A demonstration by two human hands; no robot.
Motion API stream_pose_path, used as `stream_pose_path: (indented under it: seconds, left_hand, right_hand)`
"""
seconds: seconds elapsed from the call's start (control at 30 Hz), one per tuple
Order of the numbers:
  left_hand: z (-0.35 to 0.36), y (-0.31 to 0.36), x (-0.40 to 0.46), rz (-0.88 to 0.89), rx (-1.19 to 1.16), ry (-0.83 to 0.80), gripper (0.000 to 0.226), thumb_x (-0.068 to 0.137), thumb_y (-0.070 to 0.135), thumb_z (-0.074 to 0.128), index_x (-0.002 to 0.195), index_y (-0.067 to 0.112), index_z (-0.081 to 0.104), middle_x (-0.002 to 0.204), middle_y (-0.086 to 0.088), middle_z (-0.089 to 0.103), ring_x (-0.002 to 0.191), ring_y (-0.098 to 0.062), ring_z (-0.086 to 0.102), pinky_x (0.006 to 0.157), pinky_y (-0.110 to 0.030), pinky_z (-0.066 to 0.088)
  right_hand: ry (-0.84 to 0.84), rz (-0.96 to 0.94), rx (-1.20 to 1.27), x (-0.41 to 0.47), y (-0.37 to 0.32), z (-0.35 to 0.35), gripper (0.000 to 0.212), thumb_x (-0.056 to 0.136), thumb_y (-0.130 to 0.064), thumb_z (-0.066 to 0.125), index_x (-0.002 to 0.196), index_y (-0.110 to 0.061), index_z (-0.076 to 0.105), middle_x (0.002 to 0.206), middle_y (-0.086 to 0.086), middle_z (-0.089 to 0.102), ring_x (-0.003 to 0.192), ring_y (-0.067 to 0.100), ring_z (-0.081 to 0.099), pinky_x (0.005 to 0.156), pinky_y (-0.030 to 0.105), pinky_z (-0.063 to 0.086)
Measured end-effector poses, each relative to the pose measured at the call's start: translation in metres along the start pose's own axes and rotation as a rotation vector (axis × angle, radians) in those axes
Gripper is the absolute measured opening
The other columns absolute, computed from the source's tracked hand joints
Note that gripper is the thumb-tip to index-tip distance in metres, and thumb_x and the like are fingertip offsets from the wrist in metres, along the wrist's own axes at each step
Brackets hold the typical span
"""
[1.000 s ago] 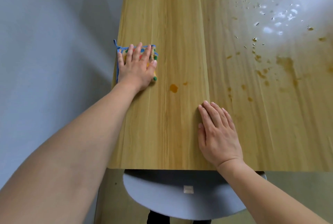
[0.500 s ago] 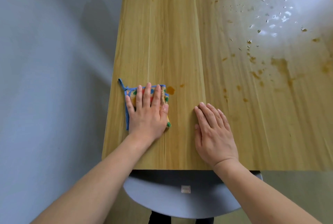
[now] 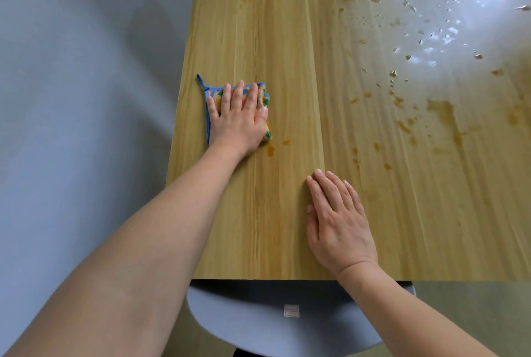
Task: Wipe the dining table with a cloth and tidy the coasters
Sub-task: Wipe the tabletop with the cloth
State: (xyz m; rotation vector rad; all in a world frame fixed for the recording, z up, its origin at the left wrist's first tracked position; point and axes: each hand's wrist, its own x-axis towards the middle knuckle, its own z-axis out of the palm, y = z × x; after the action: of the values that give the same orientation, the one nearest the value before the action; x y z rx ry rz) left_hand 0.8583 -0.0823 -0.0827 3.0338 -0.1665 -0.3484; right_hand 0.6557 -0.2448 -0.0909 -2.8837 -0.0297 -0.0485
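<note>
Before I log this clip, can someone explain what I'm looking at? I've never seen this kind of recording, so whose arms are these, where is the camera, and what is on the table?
There is no machine here: a person wears a camera on the head, looking down at their own bare arms. The left hand presses flat on a folded multicoloured cloth with blue trim, near the left edge of the light wooden dining table. The right hand lies flat on the bare wood, holding nothing. Orange-brown stains and shiny wet droplets cover the table's right side; one small orange spot sits just beside the cloth. A grey chair shows below the near edge.
</note>
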Motion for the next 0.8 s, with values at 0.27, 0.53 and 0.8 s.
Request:
stream_pose_path:
  seconds: [0.27,0.53,0.8]
  left_hand:
    - [0.017,-0.039,-0.087,0.014,0.033,-0.018,0.06,0.101,0.052,0.011,0.155,0.035,-0.009,0.165,0.005,-0.014,0.15,-0.017,-0.02,0.118,-0.051,-0.015]
    - [-0.005,-0.057,-0.018,-0.035,0.036,-0.024,0.059,0.101,0.051,0.012,0.156,0.036,-0.004,0.165,0.006,-0.011,0.15,-0.017,-0.016,0.118,-0.055,-0.012]
    - [-0.022,-0.077,0.048,0.01,0.022,-0.047,0.06,0.101,0.05,0.012,0.157,0.031,-0.003,0.166,0.002,-0.009,0.151,-0.02,-0.014,0.118,-0.056,-0.01]
  right_hand:
    - [-0.019,-0.002,-0.021,0.001,-0.001,0.0,0.052,0.093,-0.026,0.034,0.14,-0.01,0.05,0.147,0.006,0.045,0.139,0.023,0.037,0.115,0.041,0.022]
    - [-0.012,-0.006,-0.055,0.004,-0.003,-0.002,0.053,0.092,-0.023,0.032,0.137,-0.006,0.053,0.143,0.009,0.049,0.135,0.028,0.043,0.114,0.042,0.022]
    - [-0.173,0.01,-0.216,0.044,-0.017,-0.03,0.027,0.08,-0.027,0.044,0.093,-0.011,0.062,0.096,0.005,0.056,0.085,0.026,0.054,0.081,0.038,0.047]
